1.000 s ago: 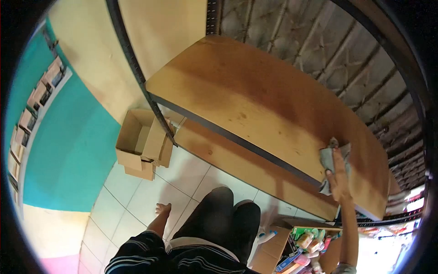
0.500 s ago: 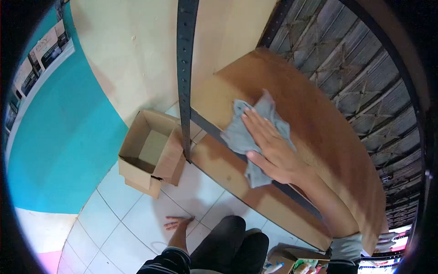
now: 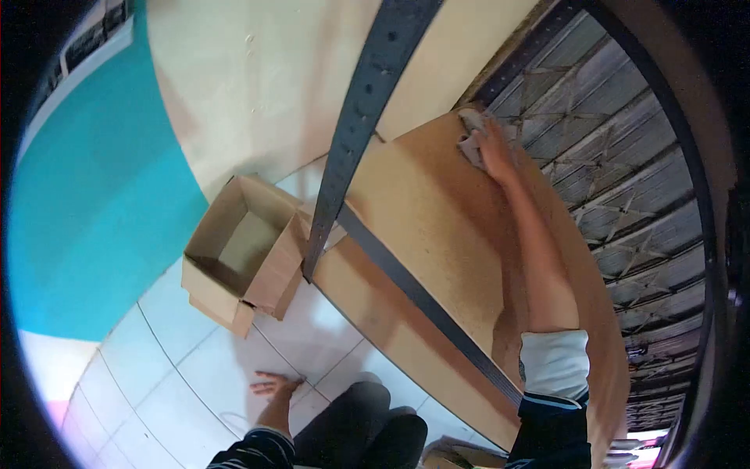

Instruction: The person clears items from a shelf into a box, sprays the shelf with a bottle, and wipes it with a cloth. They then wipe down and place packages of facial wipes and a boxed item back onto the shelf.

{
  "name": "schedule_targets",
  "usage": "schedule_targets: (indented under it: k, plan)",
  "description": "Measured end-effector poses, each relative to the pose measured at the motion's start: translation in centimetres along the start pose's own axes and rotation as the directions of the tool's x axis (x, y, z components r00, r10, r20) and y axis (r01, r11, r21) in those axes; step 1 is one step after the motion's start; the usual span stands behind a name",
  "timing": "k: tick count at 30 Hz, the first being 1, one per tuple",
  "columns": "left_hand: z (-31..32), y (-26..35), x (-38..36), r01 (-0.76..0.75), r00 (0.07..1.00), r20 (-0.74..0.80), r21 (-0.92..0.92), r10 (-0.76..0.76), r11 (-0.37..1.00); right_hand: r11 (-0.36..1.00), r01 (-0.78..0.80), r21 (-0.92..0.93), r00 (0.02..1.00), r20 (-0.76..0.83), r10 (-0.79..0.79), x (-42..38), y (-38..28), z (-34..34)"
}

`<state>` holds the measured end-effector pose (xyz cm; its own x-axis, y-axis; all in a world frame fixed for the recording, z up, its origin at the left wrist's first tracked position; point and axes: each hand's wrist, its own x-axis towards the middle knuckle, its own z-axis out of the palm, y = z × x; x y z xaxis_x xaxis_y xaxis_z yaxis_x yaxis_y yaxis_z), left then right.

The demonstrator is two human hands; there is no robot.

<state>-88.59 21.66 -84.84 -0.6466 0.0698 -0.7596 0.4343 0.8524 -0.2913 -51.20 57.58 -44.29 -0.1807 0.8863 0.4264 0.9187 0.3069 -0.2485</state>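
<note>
At the far back corner of the brown wooden shelf board, my right hand presses a bunched grey cloth against the surface. My right arm stretches across the board, over its dark metal front edge. Low on the left, my left hand rests with fingers spread on the white floor tiles, holding nothing. A second wooden board lies below the upper one.
An open cardboard box stands on the floor by the wall. A dark perforated metal post rises at the shelf's left corner. Behind the shelf is a folding metal gate. Another box sits at the bottom edge.
My right hand has slid the cloth from the board's front edge to its far back corner. My left hand stays on the floor. The view has shifted closer to the post.
</note>
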Motion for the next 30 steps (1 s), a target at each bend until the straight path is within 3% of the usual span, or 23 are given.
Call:
schedule_targets:
  k: [2,3,5,9,10,12,13,16,19,22,26,30]
  plan:
    - [-0.6,0.1,-0.5,-0.035,0.999,-0.012,-0.089,0.034,0.995,0.948,-0.266,-0.174,0.963,-0.08,0.256,-1.0,-1.0,-0.5]
    - [-1.0,0.2,-0.7,-0.039,0.999,-0.011,-0.07,0.038,0.997,0.942,-0.282,-0.181,0.959,-0.077,0.273,-1.5,-1.5,-1.0]
    - [-1.2,0.0,-1.2,-0.049,0.999,-0.026,-0.099,0.047,0.994,0.983,-0.134,-0.126,0.99,0.016,0.137,-3.2,-4.3,-2.1]
    - [-1.6,0.3,-1.4,-0.027,1.0,0.003,0.044,0.027,0.999,0.991,-0.037,-0.132,0.979,0.195,0.063,-9.8,-9.4,-4.0]
    - [-1.1,0.3,-0.4,-0.058,0.998,-0.017,0.102,0.06,0.993,0.983,-0.102,-0.154,0.975,0.18,0.129,-12.2,-10.6,-5.1]
    - [-0.5,0.4,1.6,-0.122,0.99,-0.043,0.19,0.132,0.974,0.994,-0.055,-0.093,0.977,0.199,0.073,-18.2,-12.0,-7.8]
    - [-0.1,0.3,2.7,-0.167,0.983,-0.045,0.212,0.181,0.963,0.979,-0.156,-0.131,0.965,0.189,0.179,-21.6,-11.3,-9.4]
    - [0.4,0.4,4.8,-0.323,0.945,0.014,0.185,0.326,0.928,0.92,-0.337,-0.199,0.934,0.056,0.354,-32.4,-8.9,-14.8]
    - [0.5,0.2,5.8,-0.423,0.906,0.078,0.088,0.417,0.902,0.751,-0.561,-0.348,0.82,-0.107,0.563,-42.4,-8.0,-21.9]
    - [0.5,-0.3,5.8,-0.46,0.886,0.077,0.041,0.457,0.887,0.578,-0.691,-0.434,0.709,-0.249,0.66,-49.0,-7.5,-26.4]
    - [0.5,-0.5,4.9,-0.52,0.854,0.032,0.019,0.519,0.854,0.484,-0.728,-0.485,0.656,-0.291,0.696,-51.5,-6.2,-27.4]
    - [0.3,0.0,4.2,-0.578,0.816,0.003,0.017,0.578,0.816,0.569,-0.64,-0.516,0.725,-0.159,0.671,-48.0,-6.7,-23.5]
